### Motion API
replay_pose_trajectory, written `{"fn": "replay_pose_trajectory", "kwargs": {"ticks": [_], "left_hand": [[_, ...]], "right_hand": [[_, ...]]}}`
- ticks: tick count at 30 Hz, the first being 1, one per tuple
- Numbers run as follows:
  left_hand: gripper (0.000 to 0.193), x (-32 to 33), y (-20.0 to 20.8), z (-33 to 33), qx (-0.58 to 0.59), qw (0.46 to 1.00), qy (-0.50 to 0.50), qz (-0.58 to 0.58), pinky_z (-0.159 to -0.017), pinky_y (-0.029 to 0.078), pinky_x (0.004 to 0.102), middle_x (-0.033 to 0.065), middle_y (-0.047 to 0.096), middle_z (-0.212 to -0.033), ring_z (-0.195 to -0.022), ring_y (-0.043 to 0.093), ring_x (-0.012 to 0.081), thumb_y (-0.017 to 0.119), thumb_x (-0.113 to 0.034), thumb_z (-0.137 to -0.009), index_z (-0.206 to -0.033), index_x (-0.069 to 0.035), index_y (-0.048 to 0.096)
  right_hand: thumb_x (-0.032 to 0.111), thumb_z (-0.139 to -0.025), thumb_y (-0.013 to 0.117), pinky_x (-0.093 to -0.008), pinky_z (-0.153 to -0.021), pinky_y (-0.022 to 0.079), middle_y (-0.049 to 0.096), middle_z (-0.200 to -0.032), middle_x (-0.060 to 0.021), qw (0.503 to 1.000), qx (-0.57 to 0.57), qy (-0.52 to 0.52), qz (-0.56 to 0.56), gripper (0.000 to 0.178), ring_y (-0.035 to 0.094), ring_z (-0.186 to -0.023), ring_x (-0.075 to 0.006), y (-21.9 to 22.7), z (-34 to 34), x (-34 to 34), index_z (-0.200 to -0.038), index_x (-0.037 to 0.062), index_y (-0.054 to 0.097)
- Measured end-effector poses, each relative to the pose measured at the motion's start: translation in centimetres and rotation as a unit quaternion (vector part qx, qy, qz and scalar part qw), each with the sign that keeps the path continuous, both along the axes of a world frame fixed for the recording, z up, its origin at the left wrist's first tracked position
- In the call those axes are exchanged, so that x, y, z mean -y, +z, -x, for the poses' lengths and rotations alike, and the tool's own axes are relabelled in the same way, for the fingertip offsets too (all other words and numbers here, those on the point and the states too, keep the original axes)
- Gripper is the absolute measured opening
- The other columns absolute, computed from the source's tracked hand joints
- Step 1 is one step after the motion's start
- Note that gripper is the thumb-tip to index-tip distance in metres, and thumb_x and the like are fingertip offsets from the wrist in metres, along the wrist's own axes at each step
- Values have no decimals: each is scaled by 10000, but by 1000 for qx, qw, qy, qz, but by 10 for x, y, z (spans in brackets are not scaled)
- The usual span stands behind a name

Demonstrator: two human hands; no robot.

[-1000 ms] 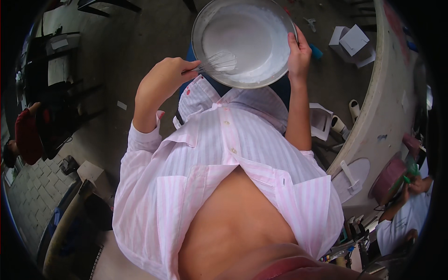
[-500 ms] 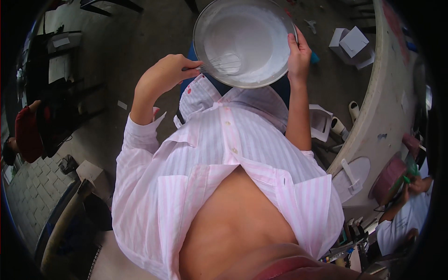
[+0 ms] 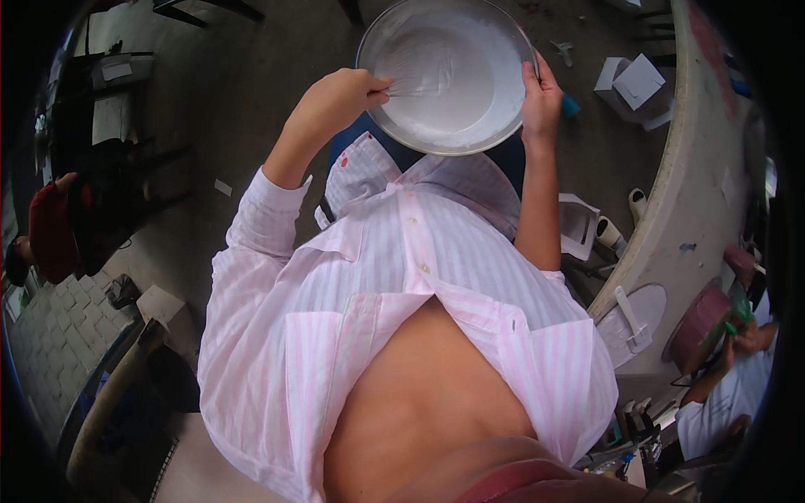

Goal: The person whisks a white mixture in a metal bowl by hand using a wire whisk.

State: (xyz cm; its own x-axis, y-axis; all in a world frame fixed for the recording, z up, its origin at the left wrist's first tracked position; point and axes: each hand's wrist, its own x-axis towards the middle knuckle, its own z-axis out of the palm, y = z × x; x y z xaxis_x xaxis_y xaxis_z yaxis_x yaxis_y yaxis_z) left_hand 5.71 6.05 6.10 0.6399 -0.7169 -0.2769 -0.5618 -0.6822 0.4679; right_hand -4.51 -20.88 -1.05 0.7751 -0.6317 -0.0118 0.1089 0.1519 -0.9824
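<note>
Pinching a wire whisk [image 3: 419, 77], left fingers [image 3: 377, 85] hover by the rim of a metal bowl [image 3: 453, 152]; right fingers [image 3: 531, 80] clasp its far side. Rightward, an open carton [image 3: 640, 81] lies near the curved bench [image 3: 683, 201].

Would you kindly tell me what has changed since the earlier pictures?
The left hand has moved forward and rightward, carrying the whisk with it. Nothing was taken up or let go. The right hand still holds the bowl by its rim.

Free room over bowl [image 3: 406, 129], except whisk [image 3: 415, 80] at left
</note>
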Motion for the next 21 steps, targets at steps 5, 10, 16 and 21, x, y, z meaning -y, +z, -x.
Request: {"fn": "replay_pose_trajectory", "kwargs": {"ticks": [5, 10, 16, 21], "left_hand": [[312, -3, 34, -7, -17, 994, 74, -72, -648, 479, 343, 164, 678, -838, -625, 582, 261, 616, -242, -912, -1204, -140, 661], [339, -15, 29, -3, -87, 995, -11, -56, -646, 469, 346, 159, 661, -773, -587, 567, 254, 612, -264, -919, -1240, -159, 638], [349, -28, -1, -19, 25, 998, -28, 47, -622, 465, 337, 129, 681, -792, -558, 532, 218, 609, -269, -924, -1258, -169, 626], [335, 17, 51, -28, -206, 970, -72, -108, -585, 466, 349, 100, 608, -664, -576, 567, 229, 594, -242, -936, -1260, -159, 627]], "right_hand": [[100, -971, 543, -237, -911, 445, 657, -1145, -95, 1000, -12, -5, 27, 332, 591, -1038, -123, 7, 4, -1, -1276, -28, 573], [103, -971, 547, -236, -914, 446, 655, -1142, -88, 1000, -14, 1, 14, 337, 590, -1023, -115, 0, 3, 1, -1280, -31, 568], [90, -970, 542, -241, -927, 444, 650, -1154, -93, 1000, -5, 10, -2, 339, 591, -1018, -116, 6, 1, -2, -1284, -34, 561], [86, -969, 540, -243, -921, 447, 653, -1152, -97, 999, -14, 5, 40, 336, 593, -1018, -118, -1, 3, 4, -1281, -36, 562]]}}
